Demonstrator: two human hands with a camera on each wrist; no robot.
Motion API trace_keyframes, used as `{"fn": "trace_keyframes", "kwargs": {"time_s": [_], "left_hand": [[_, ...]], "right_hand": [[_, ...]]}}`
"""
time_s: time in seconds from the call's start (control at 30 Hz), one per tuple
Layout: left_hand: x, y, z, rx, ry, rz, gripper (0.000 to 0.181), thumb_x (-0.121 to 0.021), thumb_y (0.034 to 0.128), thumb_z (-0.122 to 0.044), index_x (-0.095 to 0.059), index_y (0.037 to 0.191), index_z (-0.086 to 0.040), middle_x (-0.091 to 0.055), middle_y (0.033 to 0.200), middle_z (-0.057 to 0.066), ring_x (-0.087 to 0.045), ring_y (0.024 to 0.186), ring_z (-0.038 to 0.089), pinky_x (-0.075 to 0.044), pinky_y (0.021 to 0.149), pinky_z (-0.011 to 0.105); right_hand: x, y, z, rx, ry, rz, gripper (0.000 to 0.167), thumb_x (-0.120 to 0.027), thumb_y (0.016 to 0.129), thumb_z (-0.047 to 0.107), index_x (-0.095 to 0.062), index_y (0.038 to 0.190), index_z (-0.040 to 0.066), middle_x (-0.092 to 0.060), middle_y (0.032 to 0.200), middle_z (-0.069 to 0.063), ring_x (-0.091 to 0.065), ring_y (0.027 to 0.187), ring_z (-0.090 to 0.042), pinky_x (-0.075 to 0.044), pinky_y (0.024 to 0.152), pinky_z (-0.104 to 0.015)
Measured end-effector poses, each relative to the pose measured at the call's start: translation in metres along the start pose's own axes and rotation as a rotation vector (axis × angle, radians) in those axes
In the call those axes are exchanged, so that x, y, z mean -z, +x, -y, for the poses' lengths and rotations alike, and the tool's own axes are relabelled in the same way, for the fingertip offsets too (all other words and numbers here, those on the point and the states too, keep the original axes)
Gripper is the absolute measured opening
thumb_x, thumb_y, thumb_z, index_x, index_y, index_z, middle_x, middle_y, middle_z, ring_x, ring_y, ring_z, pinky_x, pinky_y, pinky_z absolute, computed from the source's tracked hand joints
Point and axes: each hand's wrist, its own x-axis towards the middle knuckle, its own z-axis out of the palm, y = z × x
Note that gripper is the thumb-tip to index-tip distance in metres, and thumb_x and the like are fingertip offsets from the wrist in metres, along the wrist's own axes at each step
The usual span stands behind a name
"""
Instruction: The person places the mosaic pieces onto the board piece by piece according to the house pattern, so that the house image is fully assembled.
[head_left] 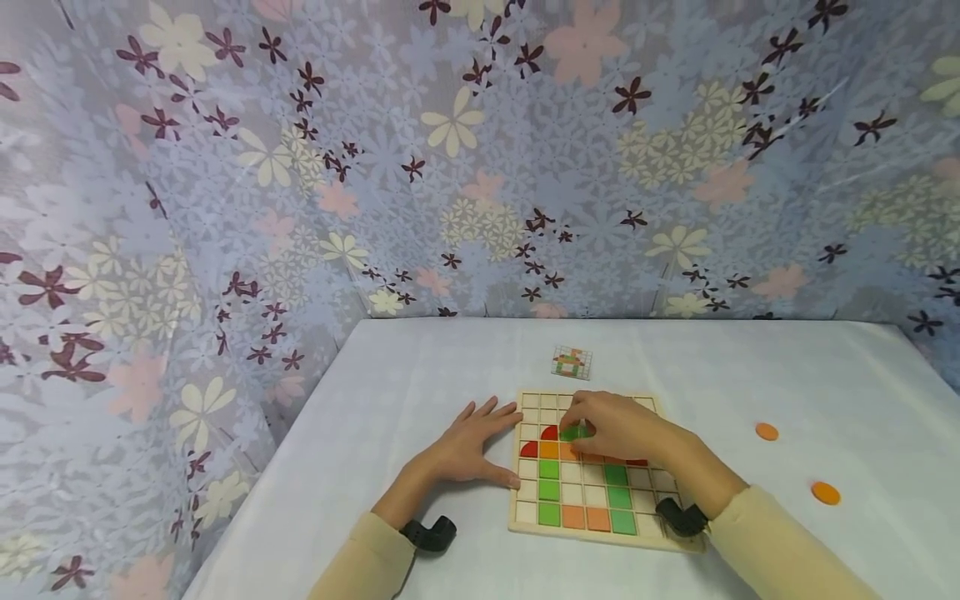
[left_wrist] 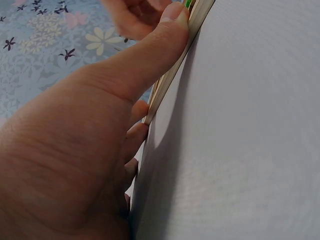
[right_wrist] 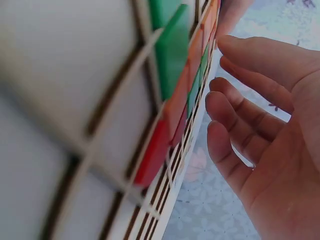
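Note:
A wooden grid board [head_left: 570,534] lies on the white table with coloured tiles in its cells. My left hand [head_left: 468,446] has its fingers spread along the board's left edge; in the left wrist view the thumb [left_wrist: 150,55] touches the rim. My right hand [head_left: 618,425] is over the upper middle of the board, thumb and forefinger apart beside a green tile [head_left: 576,432]. In the right wrist view its fingers [right_wrist: 225,107] are loosely bent, with nothing seen between them. Red tiles [head_left: 529,449] and orange tiles [head_left: 549,450] sit near; the hand hides part of that row.
A small pattern card [head_left: 572,362] with a coloured grid picture lies behind the board. Two orange discs, a farther disc [head_left: 767,431] and a nearer disc [head_left: 826,492], lie on the table to the right. Flowered cloth [head_left: 480,167] hangs behind the table.

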Motion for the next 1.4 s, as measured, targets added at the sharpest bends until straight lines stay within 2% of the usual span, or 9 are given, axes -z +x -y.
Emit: {"fn": "trace_keyframes", "kwargs": {"time_s": [0.2,0.47,0.87,1.23,1.4], "left_hand": [[-0.005,-0.002,0.001,0.006,0.002,0.009,0.103,-0.067,0.0692,-0.074,-0.031,0.152,-0.024,-0.022,0.157,-0.008,-0.007,0.146,0.022,-0.002,0.116,0.047],[-0.003,0.0,0.001,-0.006,0.0,-0.006,0.102,-0.067,0.0695,-0.073,-0.032,0.152,-0.023,-0.023,0.157,-0.007,-0.008,0.145,0.023,-0.003,0.115,0.049],[-0.004,0.0,0.003,-0.001,0.0,0.007,0.103,-0.067,0.0692,-0.074,-0.031,0.152,-0.024,-0.021,0.157,-0.009,-0.006,0.146,0.022,-0.002,0.116,0.048],[-0.005,0.001,0.003,-0.007,-0.006,0.002,0.103,-0.066,0.0692,-0.075,-0.03,0.152,-0.026,-0.021,0.157,-0.008,-0.006,0.146,0.021,-0.002,0.116,0.048],[-0.004,0.0,0.003,0.004,-0.001,0.008,0.103,-0.066,0.0692,-0.075,-0.03,0.152,-0.026,-0.02,0.157,-0.009,-0.005,0.146,0.02,-0.001,0.116,0.047]], "right_hand": [[0.0,-0.021,-0.008,-0.021,0.021,-0.024,0.02,-0.075,0.085,0.028,-0.074,0.104,0.021,-0.057,0.094,0.01,-0.05,0.069,-0.006,-0.046,0.062,-0.025],[0.014,-0.047,-0.02,-0.093,0.06,-0.075,0.017,-0.072,0.087,0.022,-0.073,0.104,0.021,-0.058,0.094,0.01,-0.051,0.071,-0.004,-0.047,0.062,-0.026],[0.026,-0.087,-0.042,-0.142,0.04,-0.151,0.019,-0.072,0.088,0.021,-0.071,0.107,0.018,-0.057,0.093,0.011,-0.049,0.073,-0.003,-0.044,0.056,-0.023],[0.028,-0.113,-0.071,-0.255,0.046,-0.142,0.024,-0.074,0.085,0.021,-0.071,0.109,0.017,-0.055,0.088,0.012,-0.047,0.07,-0.006,-0.041,0.055,-0.023],[0.033,-0.124,-0.082,-0.274,0.051,-0.18,0.025,-0.076,0.084,0.019,-0.071,0.108,0.015,-0.057,0.089,0.008,-0.047,0.07,-0.007,-0.041,0.055,-0.024]]}}
